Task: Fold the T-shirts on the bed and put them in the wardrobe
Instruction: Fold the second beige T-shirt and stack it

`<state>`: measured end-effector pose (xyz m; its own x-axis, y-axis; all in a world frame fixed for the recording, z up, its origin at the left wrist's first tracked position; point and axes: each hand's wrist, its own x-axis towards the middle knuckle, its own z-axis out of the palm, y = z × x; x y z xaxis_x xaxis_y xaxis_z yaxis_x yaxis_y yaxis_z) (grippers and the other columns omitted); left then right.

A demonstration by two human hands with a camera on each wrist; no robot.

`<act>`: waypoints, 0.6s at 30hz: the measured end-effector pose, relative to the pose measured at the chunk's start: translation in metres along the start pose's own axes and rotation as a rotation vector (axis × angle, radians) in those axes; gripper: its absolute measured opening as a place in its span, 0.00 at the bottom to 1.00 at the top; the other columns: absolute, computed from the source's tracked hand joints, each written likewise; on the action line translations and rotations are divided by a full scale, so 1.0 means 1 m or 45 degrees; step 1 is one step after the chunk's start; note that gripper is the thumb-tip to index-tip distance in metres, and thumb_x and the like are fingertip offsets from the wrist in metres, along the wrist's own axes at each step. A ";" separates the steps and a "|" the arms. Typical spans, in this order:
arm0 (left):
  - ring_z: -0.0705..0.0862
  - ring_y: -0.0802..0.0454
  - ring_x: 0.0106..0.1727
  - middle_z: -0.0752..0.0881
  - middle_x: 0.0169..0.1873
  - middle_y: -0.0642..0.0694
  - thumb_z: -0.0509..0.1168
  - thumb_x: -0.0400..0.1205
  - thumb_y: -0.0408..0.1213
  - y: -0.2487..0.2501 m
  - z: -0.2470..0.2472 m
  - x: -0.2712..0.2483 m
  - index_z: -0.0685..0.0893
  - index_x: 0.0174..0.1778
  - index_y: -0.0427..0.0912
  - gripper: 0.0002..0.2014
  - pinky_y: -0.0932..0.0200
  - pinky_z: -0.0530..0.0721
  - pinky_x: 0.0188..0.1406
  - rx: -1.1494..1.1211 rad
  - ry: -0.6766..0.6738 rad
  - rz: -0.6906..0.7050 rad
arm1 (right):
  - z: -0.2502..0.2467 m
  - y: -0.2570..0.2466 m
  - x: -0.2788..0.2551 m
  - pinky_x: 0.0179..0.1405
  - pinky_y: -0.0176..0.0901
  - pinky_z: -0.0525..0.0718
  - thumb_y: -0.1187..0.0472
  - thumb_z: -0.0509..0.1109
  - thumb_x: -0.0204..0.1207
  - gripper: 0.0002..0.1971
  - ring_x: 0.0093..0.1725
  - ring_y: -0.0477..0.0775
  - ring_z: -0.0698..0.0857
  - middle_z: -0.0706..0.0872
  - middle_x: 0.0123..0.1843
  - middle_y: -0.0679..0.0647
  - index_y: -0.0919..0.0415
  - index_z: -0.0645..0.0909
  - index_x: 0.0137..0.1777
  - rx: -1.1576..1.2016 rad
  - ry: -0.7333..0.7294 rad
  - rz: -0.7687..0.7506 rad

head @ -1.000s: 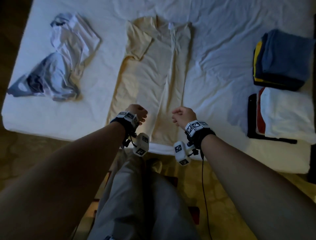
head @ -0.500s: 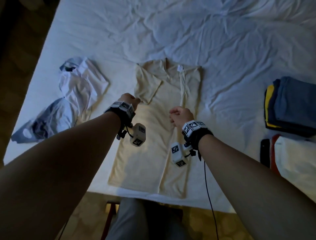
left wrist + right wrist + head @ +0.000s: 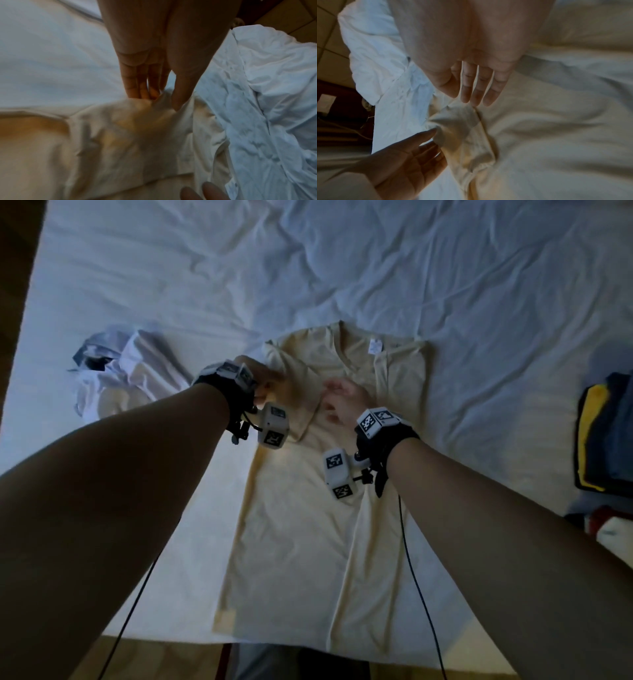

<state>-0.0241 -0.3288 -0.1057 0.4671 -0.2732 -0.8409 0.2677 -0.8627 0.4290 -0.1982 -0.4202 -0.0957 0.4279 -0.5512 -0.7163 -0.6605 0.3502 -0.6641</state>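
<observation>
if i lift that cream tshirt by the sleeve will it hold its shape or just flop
Likely flop: the cream T-shirt lies flat and creased on the bed sheet, and its sleeve bunches where the left hand pinches it. Probably light, since a fingertip pinch gathers it. The half-made fold would likely fall open.

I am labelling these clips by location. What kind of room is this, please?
Most likely a bedroom. A bed with a wrinkled white sheet fills the view, a cream T-shirt lies flat on it, and folded clothes are stacked at its right edge. No wardrobe is in view.
</observation>
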 end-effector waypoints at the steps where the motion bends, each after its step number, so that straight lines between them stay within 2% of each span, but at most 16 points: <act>1: 0.76 0.49 0.23 0.78 0.22 0.44 0.76 0.73 0.41 0.003 -0.002 -0.001 0.83 0.29 0.42 0.12 0.55 0.84 0.34 0.052 -0.033 0.011 | 0.004 -0.002 0.004 0.45 0.54 0.85 0.66 0.66 0.79 0.11 0.42 0.55 0.83 0.85 0.46 0.50 0.51 0.81 0.58 -0.006 -0.031 0.024; 2: 0.75 0.49 0.23 0.77 0.22 0.43 0.74 0.75 0.39 0.006 -0.003 -0.003 0.84 0.32 0.42 0.09 0.57 0.81 0.31 0.074 -0.061 0.031 | 0.007 -0.003 0.008 0.49 0.56 0.86 0.65 0.65 0.80 0.14 0.43 0.56 0.83 0.85 0.49 0.52 0.51 0.80 0.62 -0.038 -0.069 0.042; 4: 0.82 0.46 0.30 0.82 0.31 0.40 0.69 0.80 0.37 0.006 -0.004 -0.005 0.86 0.47 0.41 0.04 0.54 0.85 0.32 0.063 -0.105 0.101 | 0.014 -0.003 0.012 0.58 0.56 0.85 0.64 0.65 0.80 0.20 0.52 0.56 0.83 0.84 0.60 0.54 0.51 0.77 0.71 -0.135 -0.131 0.060; 6: 0.86 0.45 0.36 0.84 0.39 0.42 0.62 0.84 0.33 0.006 -0.002 -0.012 0.82 0.56 0.44 0.07 0.54 0.88 0.28 0.024 -0.133 0.158 | 0.017 -0.004 0.010 0.60 0.51 0.83 0.65 0.66 0.80 0.24 0.62 0.57 0.81 0.80 0.69 0.55 0.53 0.74 0.76 -0.189 -0.165 0.056; 8: 0.86 0.46 0.42 0.84 0.45 0.43 0.59 0.85 0.29 0.007 0.001 -0.016 0.81 0.60 0.47 0.12 0.53 0.87 0.24 -0.001 -0.144 0.221 | 0.016 -0.006 0.009 0.50 0.42 0.83 0.65 0.66 0.80 0.26 0.63 0.56 0.80 0.79 0.71 0.53 0.53 0.72 0.77 -0.177 -0.170 0.056; 10: 0.87 0.40 0.50 0.85 0.53 0.40 0.61 0.82 0.27 0.010 0.004 -0.021 0.81 0.62 0.50 0.17 0.42 0.90 0.31 -0.014 -0.145 0.257 | 0.016 -0.012 0.002 0.41 0.35 0.79 0.64 0.68 0.79 0.26 0.60 0.53 0.80 0.80 0.67 0.51 0.53 0.73 0.77 -0.135 -0.160 0.058; 11: 0.88 0.38 0.52 0.85 0.55 0.37 0.62 0.81 0.26 0.012 0.005 -0.024 0.81 0.62 0.50 0.17 0.39 0.90 0.34 -0.016 -0.154 0.283 | 0.015 -0.013 0.000 0.43 0.36 0.80 0.64 0.70 0.76 0.27 0.60 0.53 0.81 0.82 0.66 0.50 0.52 0.73 0.77 -0.083 -0.165 0.070; 12: 0.88 0.38 0.51 0.86 0.55 0.36 0.63 0.81 0.27 0.015 0.007 -0.030 0.80 0.62 0.49 0.16 0.38 0.90 0.36 -0.027 -0.187 0.313 | 0.015 -0.017 -0.004 0.50 0.40 0.83 0.62 0.73 0.73 0.30 0.61 0.54 0.82 0.83 0.65 0.50 0.51 0.73 0.76 -0.026 -0.197 0.085; 13: 0.89 0.40 0.48 0.86 0.53 0.36 0.65 0.82 0.29 0.019 0.010 -0.035 0.79 0.61 0.47 0.14 0.40 0.90 0.35 -0.049 -0.238 0.338 | 0.014 -0.020 -0.008 0.56 0.47 0.85 0.60 0.76 0.69 0.33 0.63 0.55 0.83 0.84 0.65 0.51 0.50 0.73 0.76 0.036 -0.237 0.114; 14: 0.90 0.42 0.45 0.87 0.50 0.37 0.67 0.82 0.33 0.024 0.013 -0.041 0.78 0.62 0.46 0.13 0.42 0.90 0.33 -0.079 -0.294 0.347 | 0.014 -0.021 -0.010 0.57 0.51 0.87 0.61 0.78 0.69 0.34 0.64 0.57 0.83 0.84 0.66 0.51 0.50 0.72 0.75 0.100 -0.263 0.138; 16: 0.89 0.44 0.40 0.86 0.46 0.40 0.67 0.84 0.43 0.036 0.019 -0.054 0.76 0.63 0.49 0.13 0.42 0.91 0.35 -0.121 -0.392 0.331 | 0.011 -0.026 -0.016 0.53 0.49 0.89 0.64 0.77 0.73 0.31 0.64 0.56 0.82 0.82 0.67 0.50 0.53 0.70 0.74 0.216 -0.282 0.176; 18: 0.89 0.44 0.42 0.87 0.47 0.42 0.63 0.83 0.55 0.045 0.022 -0.059 0.78 0.65 0.52 0.17 0.42 0.91 0.41 -0.080 -0.464 0.318 | 0.007 -0.025 -0.017 0.58 0.54 0.86 0.58 0.76 0.76 0.28 0.64 0.56 0.84 0.83 0.67 0.50 0.51 0.72 0.74 0.209 -0.209 0.182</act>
<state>-0.0585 -0.3605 -0.0437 0.1992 -0.6120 -0.7654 0.2404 -0.7266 0.6436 -0.1846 -0.4143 -0.0680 0.4405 -0.3620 -0.8215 -0.6185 0.5409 -0.5700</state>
